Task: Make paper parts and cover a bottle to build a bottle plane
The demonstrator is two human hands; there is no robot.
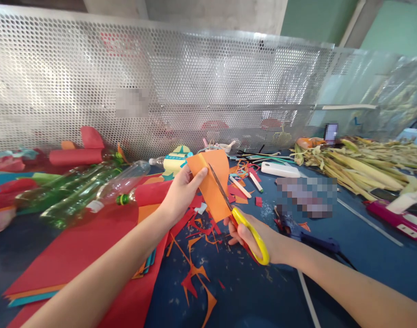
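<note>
Near the middle of the view, my left hand (pixel 181 191) pinches an orange paper (pixel 215 189) at its upper left, thumb on the front. My right hand (pixel 254 234) is closed around the handles of scissors (pixel 251 232), one yellow and one partly hidden red. The metal blades point up and left across the face of the paper, their tip close to my left thumb. Below the paper, red and orange scraps (pixel 196 271) lie scattered on the dark blue table (pixel 256 296).
Red sheets (pixel 81 246) and green bottles (pixel 81 196) lie at the left. Markers (pixel 256 182), a white device (pixel 280 170), a blue glue gun (pixel 311 237) and dried husks (pixel 362 164) are at the right. A perforated metal panel (pixel 194 86) stands behind.
</note>
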